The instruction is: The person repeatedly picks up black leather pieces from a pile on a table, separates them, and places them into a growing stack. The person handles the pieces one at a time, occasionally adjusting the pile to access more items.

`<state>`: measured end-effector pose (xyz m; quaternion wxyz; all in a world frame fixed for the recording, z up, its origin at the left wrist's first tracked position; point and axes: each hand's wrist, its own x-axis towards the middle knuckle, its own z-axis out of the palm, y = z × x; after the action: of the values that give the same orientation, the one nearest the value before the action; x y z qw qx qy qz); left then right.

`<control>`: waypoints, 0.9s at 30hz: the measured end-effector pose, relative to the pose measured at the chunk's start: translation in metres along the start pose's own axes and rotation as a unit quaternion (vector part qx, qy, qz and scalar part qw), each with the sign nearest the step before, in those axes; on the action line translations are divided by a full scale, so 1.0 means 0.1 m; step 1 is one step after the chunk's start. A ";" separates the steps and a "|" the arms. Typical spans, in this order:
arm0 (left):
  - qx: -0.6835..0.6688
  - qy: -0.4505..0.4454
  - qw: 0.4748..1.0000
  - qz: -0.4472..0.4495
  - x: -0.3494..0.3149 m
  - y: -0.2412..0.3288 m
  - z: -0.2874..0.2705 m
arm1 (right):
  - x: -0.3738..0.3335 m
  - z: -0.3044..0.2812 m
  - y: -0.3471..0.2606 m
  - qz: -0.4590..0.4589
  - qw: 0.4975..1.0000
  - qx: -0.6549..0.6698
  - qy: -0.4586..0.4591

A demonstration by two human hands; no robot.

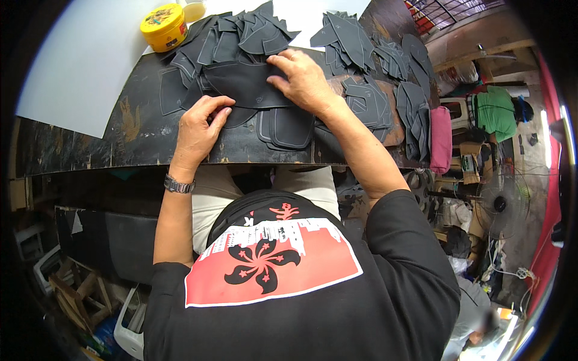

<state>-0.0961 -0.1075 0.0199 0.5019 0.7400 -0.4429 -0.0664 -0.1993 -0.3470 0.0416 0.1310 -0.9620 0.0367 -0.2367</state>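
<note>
A wide, curved black cut piece (244, 84), leather-like with a pale outline along its edge, lies across other pieces on the dark table (144, 141). My left hand (201, 123) pinches its lower left edge between thumb and fingers. Over the same piece's right end, my right hand (304, 81) has thumb and forefinger apart, the thumb resting on the surface. Rounded black pieces (286, 128) lie below it, near the table's front edge. Behind it are fanned piles of black cut pieces (232, 39).
A yellow round tub (164, 28) stands at the back left by a white sheet (78, 66). More piles of black pieces (346, 42) cover the right side, with a pink roll (441, 139) at the edge. A fan (500, 203) and a person in green (497, 114) are farther right.
</note>
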 end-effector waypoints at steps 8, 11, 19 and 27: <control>0.003 0.000 1.000 -0.006 -0.01 -0.01 -0.01 | -0.07 0.06 -0.08 0.086 0.993 0.067 -0.045; 0.001 -0.002 1.000 -0.007 -0.01 -0.01 -0.01 | -0.03 0.10 -0.11 0.079 0.994 0.077 -0.010; -0.009 -0.014 1.000 -0.016 -0.01 -0.04 -0.03 | -0.23 -0.61 0.05 0.164 0.930 0.327 0.017; -0.005 -0.012 1.000 0.010 -0.04 0.02 -0.01 | -1.34 -2.28 1.10 0.253 0.885 0.286 0.267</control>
<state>-0.0990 -0.1043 0.0202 0.5009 0.7324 -0.4554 -0.0724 -0.4243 -0.4884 0.1467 0.4411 -0.7411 0.2429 -0.4441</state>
